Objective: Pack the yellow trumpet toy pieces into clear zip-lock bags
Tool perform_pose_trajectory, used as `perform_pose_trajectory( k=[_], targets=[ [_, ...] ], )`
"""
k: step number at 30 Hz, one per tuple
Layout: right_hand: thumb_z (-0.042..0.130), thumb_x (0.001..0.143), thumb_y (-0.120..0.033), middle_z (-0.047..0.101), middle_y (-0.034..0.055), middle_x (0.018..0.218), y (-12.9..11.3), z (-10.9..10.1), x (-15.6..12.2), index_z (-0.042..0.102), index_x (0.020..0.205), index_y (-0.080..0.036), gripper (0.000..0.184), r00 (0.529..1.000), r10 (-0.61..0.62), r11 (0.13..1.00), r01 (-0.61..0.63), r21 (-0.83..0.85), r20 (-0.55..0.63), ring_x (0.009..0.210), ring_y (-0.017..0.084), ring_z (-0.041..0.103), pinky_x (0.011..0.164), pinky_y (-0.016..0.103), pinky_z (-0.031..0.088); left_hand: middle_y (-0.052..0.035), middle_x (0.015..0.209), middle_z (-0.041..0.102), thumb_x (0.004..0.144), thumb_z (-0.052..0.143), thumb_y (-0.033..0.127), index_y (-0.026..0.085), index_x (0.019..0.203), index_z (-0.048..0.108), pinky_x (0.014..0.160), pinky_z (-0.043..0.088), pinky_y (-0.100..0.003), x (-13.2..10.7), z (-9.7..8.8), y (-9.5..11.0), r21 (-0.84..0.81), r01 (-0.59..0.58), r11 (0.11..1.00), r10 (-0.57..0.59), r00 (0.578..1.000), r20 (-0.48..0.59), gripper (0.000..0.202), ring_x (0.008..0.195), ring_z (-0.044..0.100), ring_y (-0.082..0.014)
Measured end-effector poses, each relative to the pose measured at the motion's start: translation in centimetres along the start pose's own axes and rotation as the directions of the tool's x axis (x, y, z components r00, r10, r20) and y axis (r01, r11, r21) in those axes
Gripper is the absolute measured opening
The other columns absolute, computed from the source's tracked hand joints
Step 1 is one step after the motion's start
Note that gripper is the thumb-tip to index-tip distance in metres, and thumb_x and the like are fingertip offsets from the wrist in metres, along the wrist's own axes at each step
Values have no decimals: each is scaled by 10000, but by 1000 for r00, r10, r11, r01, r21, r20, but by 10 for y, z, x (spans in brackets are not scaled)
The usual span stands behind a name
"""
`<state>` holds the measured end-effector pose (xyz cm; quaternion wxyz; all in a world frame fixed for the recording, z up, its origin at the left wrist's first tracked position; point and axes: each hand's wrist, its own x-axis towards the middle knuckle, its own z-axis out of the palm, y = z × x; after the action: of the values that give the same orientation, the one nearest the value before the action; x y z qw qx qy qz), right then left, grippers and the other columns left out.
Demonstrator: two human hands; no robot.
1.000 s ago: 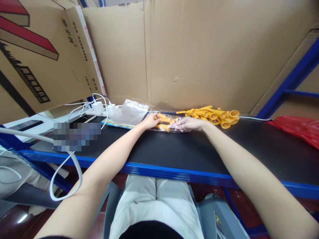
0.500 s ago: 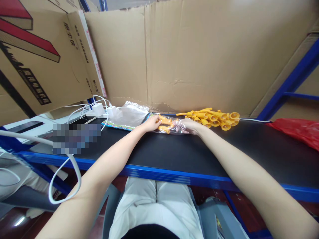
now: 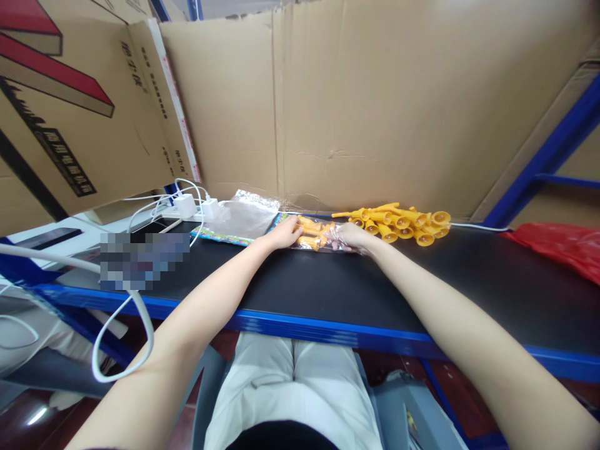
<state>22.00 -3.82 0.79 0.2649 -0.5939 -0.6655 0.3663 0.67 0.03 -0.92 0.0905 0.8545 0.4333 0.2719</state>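
Note:
On the black tabletop (image 3: 319, 287), a clear plastic bag (image 3: 323, 247) lies flat with several yellow plastic horn-shaped pieces (image 3: 309, 241) inside. My left hand (image 3: 285, 233) is closed on the bag's left end, fingers curled over the yellow pieces. At the other end my right hand (image 3: 349, 237) has shiny clear film over its fingers; I cannot tell if they are inside the bag or gripping it from outside. Just behind and right of that hand rests a pile of yellow plastic horns (image 3: 403, 222) with round flared ends.
A stack of clear bags (image 3: 244, 215) over a colourful printed sheet lies left of my hands. White chargers (image 3: 185, 205) and cables stand farther left. A cardboard wall (image 3: 375, 112) closes the back. A red plastic bag (image 3: 557, 247) is at right; a blue rail (image 3: 328, 331) edges the front.
The yellow pieces in the bag have shifted slightly and lie flatter. My right hand has moved a little; my left hand stays almost in place.

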Motion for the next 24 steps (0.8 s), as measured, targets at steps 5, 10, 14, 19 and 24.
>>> perform_pose_trajectory(
  k=[5,10,14,19,24],
  targets=[
    [516,808,-364,409,-29,368,3,-16,1,567,591,-151,308,994,-58,995,49,-91,-96,323,65,299,359,211,225,-81,908,577,837,456,289,176,955,436,818,417,-362,-3,-3,1,-24,55,998,-55,998,10,164,891,545,-217],
    [520,795,-258,664,77,785,20,-43,13,666,763,-142,190,843,-319,874,85,-478,-434,696,149,573,659,250,425,-72,930,574,838,455,320,189,959,424,813,423,-343,-3,-2,-5,-28,113,993,-113,994,-3,181,903,541,-208],
    [509,803,-252,628,93,1088,35,-51,17,672,1015,-175,278,883,-341,722,27,-691,-322,957,211,564,837,333,411,-84,948,572,843,441,317,187,947,422,827,420,-349,-1,2,-14,-6,137,991,-138,990,-37,168,912,536,-212],
    [508,810,-305,595,73,1162,34,-42,12,650,1061,-236,297,963,-167,620,-65,-782,-212,1094,271,493,893,446,358,-93,952,572,847,440,309,182,942,418,838,416,-353,1,3,-16,-1,150,989,-150,988,-40,160,933,534,-219],
    [394,854,-278,528,146,1212,37,-38,15,589,1124,-167,351,844,-397,546,-99,-832,-361,1091,283,455,871,459,349,-99,950,576,850,436,303,174,960,416,822,420,-353,0,2,-14,-29,155,987,-156,988,-20,171,909,540,-217]
  ],
)
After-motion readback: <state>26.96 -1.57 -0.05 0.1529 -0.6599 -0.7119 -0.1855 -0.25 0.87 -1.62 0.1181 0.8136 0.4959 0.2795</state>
